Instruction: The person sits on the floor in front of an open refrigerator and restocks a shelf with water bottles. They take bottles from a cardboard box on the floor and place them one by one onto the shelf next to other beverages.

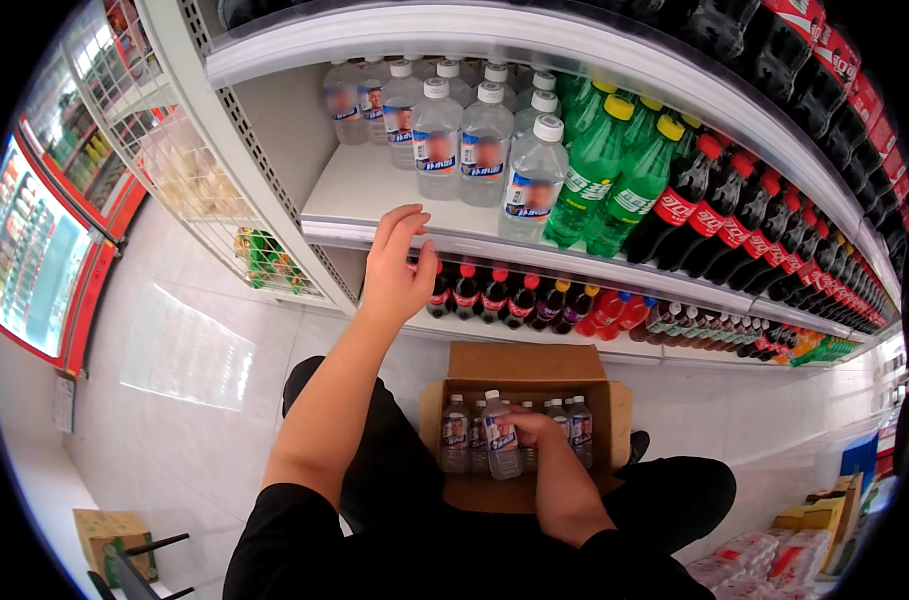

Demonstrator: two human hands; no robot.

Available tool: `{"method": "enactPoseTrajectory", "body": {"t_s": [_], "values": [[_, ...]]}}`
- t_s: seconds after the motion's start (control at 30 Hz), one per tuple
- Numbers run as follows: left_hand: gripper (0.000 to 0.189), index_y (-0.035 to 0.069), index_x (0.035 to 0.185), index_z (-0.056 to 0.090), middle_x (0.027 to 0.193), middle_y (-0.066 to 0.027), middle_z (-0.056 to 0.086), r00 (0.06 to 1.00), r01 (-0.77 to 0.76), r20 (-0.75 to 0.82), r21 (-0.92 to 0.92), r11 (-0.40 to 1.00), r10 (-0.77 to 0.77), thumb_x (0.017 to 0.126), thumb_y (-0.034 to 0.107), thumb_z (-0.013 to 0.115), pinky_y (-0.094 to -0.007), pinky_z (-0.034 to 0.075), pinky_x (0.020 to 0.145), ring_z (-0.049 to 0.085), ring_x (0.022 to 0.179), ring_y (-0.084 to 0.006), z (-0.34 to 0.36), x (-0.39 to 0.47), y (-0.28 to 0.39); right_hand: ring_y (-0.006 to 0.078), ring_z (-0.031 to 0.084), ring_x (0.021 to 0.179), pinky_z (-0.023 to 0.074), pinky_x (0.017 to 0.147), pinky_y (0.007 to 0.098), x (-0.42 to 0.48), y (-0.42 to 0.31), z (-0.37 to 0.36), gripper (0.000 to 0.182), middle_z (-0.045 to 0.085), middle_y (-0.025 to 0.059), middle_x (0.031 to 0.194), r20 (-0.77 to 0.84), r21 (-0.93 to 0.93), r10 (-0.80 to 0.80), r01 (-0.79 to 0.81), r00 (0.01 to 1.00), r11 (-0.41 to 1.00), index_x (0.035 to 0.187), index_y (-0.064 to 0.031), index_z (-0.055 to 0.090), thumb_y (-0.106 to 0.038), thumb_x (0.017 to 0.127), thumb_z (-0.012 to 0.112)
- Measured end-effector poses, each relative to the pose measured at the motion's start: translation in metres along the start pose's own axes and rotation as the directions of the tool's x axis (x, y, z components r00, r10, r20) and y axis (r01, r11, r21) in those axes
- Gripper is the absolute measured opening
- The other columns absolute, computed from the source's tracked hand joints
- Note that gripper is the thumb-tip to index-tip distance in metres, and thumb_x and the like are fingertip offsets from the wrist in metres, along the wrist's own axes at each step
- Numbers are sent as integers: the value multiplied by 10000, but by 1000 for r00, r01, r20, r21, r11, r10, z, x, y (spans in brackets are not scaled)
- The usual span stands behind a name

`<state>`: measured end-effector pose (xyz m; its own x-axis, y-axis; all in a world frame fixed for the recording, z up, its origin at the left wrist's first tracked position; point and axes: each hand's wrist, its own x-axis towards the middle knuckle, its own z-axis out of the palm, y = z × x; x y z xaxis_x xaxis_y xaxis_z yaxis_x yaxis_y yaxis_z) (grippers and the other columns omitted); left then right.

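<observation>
My left hand (400, 266) is raised before the front edge of the middle shelf (383, 180), empty, with its fingers apart. On that shelf stand several clear plastic bottles (435, 150) with white caps and blue labels, beside green Sprite bottles (627, 184) with yellow caps. Low between my knees, my right hand (528, 426) grips one clear plastic bottle (502, 439) with a white cap, tilted slightly, over an open cardboard box (525, 364). More white-capped bottles (455, 435) stand upright in the box, partly hidden by my hand and forearm.
Cola bottles (679, 202) fill the shelf's right side. Smaller bottles (499, 296) line the lower shelf. A wire rack (199, 180) and a lit drinks cooler (34, 247) stand left. Wrapped packs (769, 562) lie at lower right; a carton (113, 536) sits at lower left.
</observation>
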<state>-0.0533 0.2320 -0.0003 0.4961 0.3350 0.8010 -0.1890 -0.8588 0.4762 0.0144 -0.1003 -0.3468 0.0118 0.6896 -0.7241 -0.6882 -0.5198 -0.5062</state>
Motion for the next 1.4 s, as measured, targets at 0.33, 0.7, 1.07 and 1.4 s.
{"method": "enactPoseTrajectory", "body": {"t_s": [0.33,0.7,1.07,1.4], "values": [[373,0,1195,643,1319,-187,602,999,40,-1,-82,996,-41,826,-40,679,-411,556,854,675,968,-307,9,2,11,366,724,1051,610,895,562,-79,-132,99,640,688,183,1208,98,215,-511,483,854,849,1469,-51,446,-199,930,759],[525,7,1287,619,1289,-209,636,860,-48,500,-123,991,103,842,239,773,-451,551,910,668,1079,-391,16,-14,62,276,644,1188,545,1018,452,-166,-185,167,655,607,137,1328,-440,130,-854,961,277,245,1519,-77,336,-131,989,718],[868,4,1423,463,1299,-228,624,906,-31,403,-239,971,128,677,165,878,-492,546,993,633,1201,-443,32,-43,100,401,474,1421,421,1134,496,-202,-192,203,826,417,305,1560,172,-645,-939,686,-299,-337,1559,-81,361,-259,899,824],[957,1,1451,388,1486,-180,498,988,26,-131,-395,918,-84,682,62,954,-475,501,1069,598,1246,-335,45,-3,26,423,445,1463,357,1194,503,-195,-191,239,461,506,212,1543,285,-707,-958,683,36,-185,1354,-6,624,-27,895,671]]}}
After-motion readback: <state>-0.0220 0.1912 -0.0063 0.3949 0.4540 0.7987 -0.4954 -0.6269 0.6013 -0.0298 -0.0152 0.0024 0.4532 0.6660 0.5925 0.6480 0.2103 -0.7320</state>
